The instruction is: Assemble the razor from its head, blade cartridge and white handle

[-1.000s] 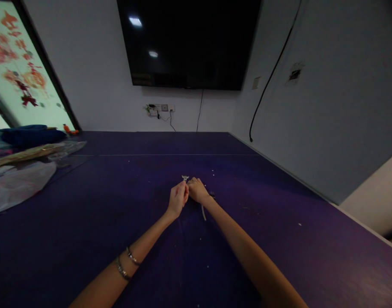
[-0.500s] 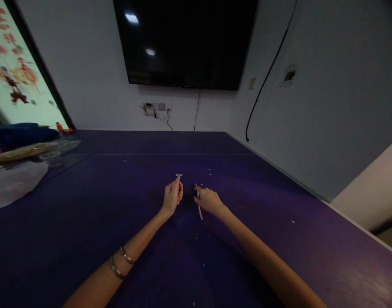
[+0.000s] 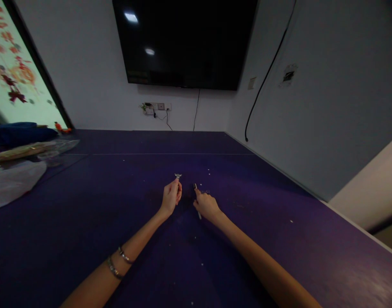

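The left hand [image 3: 172, 197] pinches a silvery T-headed piece [image 3: 178, 175]; the half-curled right hand [image 3: 208, 206] partly covers a pale, dark-tipped stick [image 3: 200, 216], grip unclear.

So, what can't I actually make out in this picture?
All in the head view:
Small silver piece: its lower part is hidden inside the left grip; too small to identify.
Slim pale stick: its middle is covered by the right grip.
Dark item: partly behind the right grip, too small to name.
Television: cut off by the top edge.
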A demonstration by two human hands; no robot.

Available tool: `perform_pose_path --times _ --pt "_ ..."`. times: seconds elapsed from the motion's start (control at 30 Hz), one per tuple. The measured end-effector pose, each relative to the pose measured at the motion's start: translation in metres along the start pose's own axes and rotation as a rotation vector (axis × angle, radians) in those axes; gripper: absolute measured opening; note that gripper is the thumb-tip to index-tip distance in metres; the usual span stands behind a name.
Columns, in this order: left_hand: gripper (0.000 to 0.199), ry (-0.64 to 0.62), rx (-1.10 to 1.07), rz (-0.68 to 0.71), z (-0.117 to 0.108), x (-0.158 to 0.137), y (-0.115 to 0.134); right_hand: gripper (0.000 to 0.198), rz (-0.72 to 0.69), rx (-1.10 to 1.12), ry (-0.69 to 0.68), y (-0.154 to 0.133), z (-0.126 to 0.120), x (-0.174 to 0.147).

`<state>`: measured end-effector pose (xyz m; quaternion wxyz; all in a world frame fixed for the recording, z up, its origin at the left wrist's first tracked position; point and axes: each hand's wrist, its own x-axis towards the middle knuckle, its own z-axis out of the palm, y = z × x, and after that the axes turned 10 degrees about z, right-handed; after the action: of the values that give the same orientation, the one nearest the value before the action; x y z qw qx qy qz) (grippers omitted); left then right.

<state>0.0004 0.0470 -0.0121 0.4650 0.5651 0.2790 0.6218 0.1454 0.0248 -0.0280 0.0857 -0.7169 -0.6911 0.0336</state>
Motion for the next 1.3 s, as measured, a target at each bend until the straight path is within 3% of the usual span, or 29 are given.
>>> perform_pose_path --times 0.2,0.37,0.53,0.67,0.93,1.13,1.3 --pt "0.04 0.007 0.025 -0.003 -0.001 0.002 0.0 0.049 0.009 0.138 0.05 0.012 -0.022 0.008" --pt "0.032 -0.061 0.101 0.006 0.004 0.006 0.003 0.046 -0.053 0.577 0.188 0.034 -0.047 0.023" --pt "0.027 -0.163 0.114 0.02 0.014 0.016 0.011 0.039 -0.005 0.956 0.253 0.062 -0.074 0.028" --pt "0.022 -0.205 0.213 0.102 0.021 0.023 0.019 0.035 -0.045 0.988 0.284 0.086 -0.096 0.026" --pt "0.016 -0.222 0.255 0.11 0.027 0.017 0.025 0.029 -0.21 0.88 0.122 0.115 -0.122 0.005" --pt "0.014 -0.322 0.222 0.123 0.026 0.002 0.025 0.026 -0.302 0.803 0.037 0.114 -0.128 -0.007" --pt "0.015 -0.322 0.191 0.11 0.024 -0.003 0.024 0.023 -0.389 0.771 -0.031 0.102 -0.13 -0.011"
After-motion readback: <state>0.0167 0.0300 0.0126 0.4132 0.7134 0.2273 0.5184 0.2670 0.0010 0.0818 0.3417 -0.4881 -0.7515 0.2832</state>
